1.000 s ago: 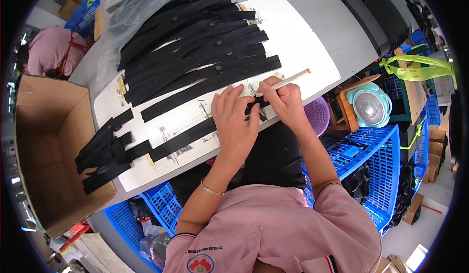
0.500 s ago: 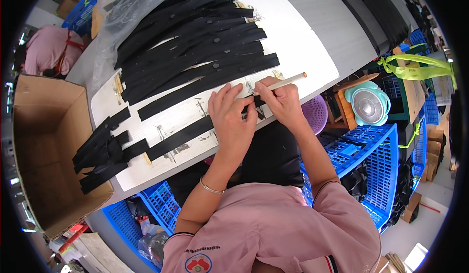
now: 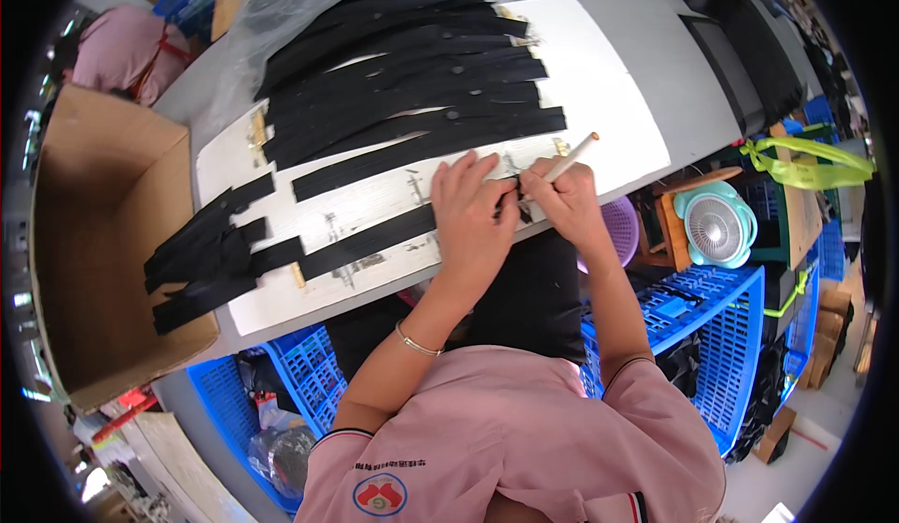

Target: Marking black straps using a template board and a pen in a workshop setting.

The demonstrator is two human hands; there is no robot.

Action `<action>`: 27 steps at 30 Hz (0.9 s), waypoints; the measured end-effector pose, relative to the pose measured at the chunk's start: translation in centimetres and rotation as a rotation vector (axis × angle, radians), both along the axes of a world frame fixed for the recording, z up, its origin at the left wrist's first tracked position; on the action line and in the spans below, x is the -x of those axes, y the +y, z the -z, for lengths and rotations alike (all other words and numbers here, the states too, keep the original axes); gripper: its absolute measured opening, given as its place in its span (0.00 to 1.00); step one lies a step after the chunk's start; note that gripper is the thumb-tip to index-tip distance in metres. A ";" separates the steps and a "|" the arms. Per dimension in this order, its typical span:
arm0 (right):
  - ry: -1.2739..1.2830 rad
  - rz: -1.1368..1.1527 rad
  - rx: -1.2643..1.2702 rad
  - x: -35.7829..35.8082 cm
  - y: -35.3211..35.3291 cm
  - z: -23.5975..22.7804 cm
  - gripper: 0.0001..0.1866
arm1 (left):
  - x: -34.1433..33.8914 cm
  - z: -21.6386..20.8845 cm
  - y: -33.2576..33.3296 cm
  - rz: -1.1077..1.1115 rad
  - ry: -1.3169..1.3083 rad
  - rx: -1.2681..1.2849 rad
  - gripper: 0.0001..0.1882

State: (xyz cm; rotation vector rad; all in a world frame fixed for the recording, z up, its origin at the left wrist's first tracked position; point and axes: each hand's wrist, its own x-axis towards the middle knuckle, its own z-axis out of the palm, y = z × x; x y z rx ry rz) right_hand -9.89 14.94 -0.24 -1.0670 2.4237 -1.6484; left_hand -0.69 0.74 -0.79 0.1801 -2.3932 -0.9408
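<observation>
My right hand (image 3: 565,203) is closed around a white pen (image 3: 575,157) with an orange end, its tip down at the right end of a black fabric strip (image 3: 370,242). That strip lies along the near edge of a white board (image 3: 618,111). My left hand (image 3: 473,228) rests over the strip just beside the pen, fingers spread and thumb near the index finger; the strip under it is partly hidden. Farther up the board lie several more black strips (image 3: 403,83), roughly side by side. A loose bunch of black strips (image 3: 206,251) overlaps the board's left end.
An open cardboard box (image 3: 112,251) stands at the left, touching the bunch. Clear plastic sheeting (image 3: 290,17) lies at the back. Blue crates (image 3: 730,345), a purple basket (image 3: 618,228) and a teal fan (image 3: 716,226) are at the right. Another person (image 3: 131,50) is at the far left.
The whole view has shifted, moving the board and hands rightward in the picture. Both hands stay at the strip's right end, and the pen remains in my right hand.
</observation>
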 end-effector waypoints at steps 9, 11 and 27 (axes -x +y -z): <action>-0.238 0.125 0.079 -1.2 -0.3 -0.8 0.06 | -9.0 -2.3 -7.7 -0.212 -0.051 0.095 0.22; -0.028 0.110 -0.041 -0.6 -0.7 -0.2 0.10 | -12.3 -2.3 -11.0 -0.333 -0.101 0.148 0.27; 0.454 0.365 -0.269 3.7 -6.2 -0.8 0.18 | -14.4 -1.2 -20.2 -0.511 -0.180 0.409 0.05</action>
